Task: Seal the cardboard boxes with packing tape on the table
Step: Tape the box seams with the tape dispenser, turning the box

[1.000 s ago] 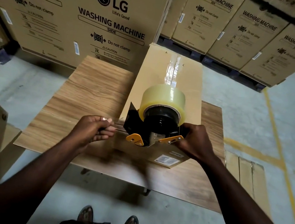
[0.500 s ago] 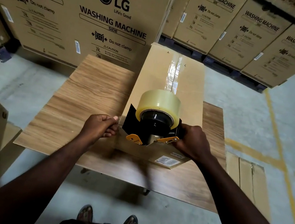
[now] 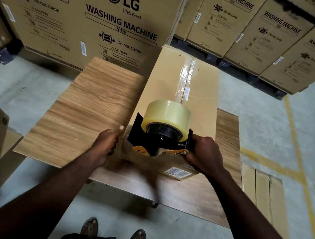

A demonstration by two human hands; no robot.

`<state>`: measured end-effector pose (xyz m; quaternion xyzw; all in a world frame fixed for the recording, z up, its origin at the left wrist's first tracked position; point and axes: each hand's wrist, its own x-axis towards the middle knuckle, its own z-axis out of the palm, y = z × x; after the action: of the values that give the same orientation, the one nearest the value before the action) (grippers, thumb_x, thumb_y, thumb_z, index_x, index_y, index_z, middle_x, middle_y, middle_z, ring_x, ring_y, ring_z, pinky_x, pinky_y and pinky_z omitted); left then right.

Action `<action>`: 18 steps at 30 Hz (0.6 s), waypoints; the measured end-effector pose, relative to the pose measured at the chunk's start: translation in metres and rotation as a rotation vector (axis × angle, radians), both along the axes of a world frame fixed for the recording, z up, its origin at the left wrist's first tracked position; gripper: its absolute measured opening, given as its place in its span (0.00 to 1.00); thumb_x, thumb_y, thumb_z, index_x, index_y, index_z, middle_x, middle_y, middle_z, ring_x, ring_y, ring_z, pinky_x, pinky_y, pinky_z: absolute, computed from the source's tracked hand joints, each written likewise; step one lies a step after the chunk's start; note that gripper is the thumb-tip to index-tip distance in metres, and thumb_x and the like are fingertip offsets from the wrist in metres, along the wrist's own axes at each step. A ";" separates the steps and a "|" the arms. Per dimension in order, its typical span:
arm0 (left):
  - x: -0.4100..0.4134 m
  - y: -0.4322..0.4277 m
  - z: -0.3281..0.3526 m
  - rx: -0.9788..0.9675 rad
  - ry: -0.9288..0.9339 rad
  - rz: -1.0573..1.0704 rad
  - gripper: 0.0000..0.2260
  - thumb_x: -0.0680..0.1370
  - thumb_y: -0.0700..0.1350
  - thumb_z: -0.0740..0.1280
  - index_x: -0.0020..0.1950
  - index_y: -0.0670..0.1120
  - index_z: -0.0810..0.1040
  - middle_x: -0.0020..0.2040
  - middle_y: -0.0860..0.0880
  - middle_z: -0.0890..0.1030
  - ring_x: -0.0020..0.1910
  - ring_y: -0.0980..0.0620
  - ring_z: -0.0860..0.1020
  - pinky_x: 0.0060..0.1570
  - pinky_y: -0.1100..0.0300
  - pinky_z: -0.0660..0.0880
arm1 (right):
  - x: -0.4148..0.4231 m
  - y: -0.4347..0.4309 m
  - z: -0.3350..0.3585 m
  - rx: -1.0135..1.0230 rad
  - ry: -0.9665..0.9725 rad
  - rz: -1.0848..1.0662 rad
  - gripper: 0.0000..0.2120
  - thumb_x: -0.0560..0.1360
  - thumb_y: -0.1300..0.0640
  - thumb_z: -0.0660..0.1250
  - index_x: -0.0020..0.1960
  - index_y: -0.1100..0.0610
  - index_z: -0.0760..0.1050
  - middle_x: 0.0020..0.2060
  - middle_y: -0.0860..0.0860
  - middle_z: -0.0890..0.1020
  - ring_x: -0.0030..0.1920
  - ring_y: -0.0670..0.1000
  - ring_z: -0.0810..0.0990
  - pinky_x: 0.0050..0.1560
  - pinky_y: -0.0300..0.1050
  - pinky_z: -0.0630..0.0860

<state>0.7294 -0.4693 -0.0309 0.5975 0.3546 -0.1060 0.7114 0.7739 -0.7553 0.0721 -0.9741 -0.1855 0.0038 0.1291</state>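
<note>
Cardboard box (image 3: pixel 161 84) closed, tape strip (image 3: pixel 183 82) atop; right hand (image 3: pixel 204 156) grips dispenser (image 3: pixel 159 140); left hand (image 3: pixel 106 146) curled beside, grasp unclear.

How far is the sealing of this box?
Done: a tape strip runs along the top seam of the cardboard box. In hand: the right hand holds the tape dispenser at the near edge; the left hand sits by the left corner. Left: probably folding the tape down and cutting.

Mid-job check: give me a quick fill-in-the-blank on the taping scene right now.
The right hand grips the tape dispenser, which carries a ____ of clear tape.
A tape strip runs along the cardboard box's ____ face.
The box lies on a ____-grain table.
Stacked cartons behind read WASHING ____.
Missing: roll; top; wood; MACHINE.
</note>
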 end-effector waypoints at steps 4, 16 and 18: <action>-0.002 0.007 0.002 -0.450 -0.095 0.186 0.16 0.81 0.61 0.62 0.40 0.51 0.69 0.28 0.55 0.63 0.22 0.58 0.58 0.20 0.65 0.54 | -0.002 0.002 0.004 0.002 0.025 -0.014 0.11 0.69 0.48 0.75 0.48 0.52 0.82 0.36 0.56 0.84 0.38 0.63 0.81 0.33 0.45 0.69; 0.007 -0.005 0.037 0.373 -0.425 -0.123 0.07 0.79 0.38 0.69 0.52 0.50 0.79 0.50 0.49 0.82 0.47 0.56 0.79 0.45 0.62 0.75 | 0.009 0.003 0.029 0.129 0.477 0.026 0.09 0.66 0.42 0.76 0.35 0.41 0.76 0.32 0.42 0.81 0.38 0.44 0.80 0.39 0.44 0.72; 0.004 -0.008 0.033 0.570 -0.489 -0.216 0.09 0.77 0.35 0.69 0.53 0.47 0.80 0.51 0.48 0.82 0.45 0.56 0.79 0.43 0.67 0.73 | 0.012 0.002 0.028 0.098 0.470 0.056 0.12 0.69 0.44 0.77 0.34 0.41 0.75 0.33 0.41 0.80 0.38 0.45 0.79 0.39 0.44 0.71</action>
<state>0.7336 -0.4777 0.0021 0.8127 0.1247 0.0680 0.5651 0.7855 -0.7533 0.1000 -0.9336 -0.1773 0.2248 0.2156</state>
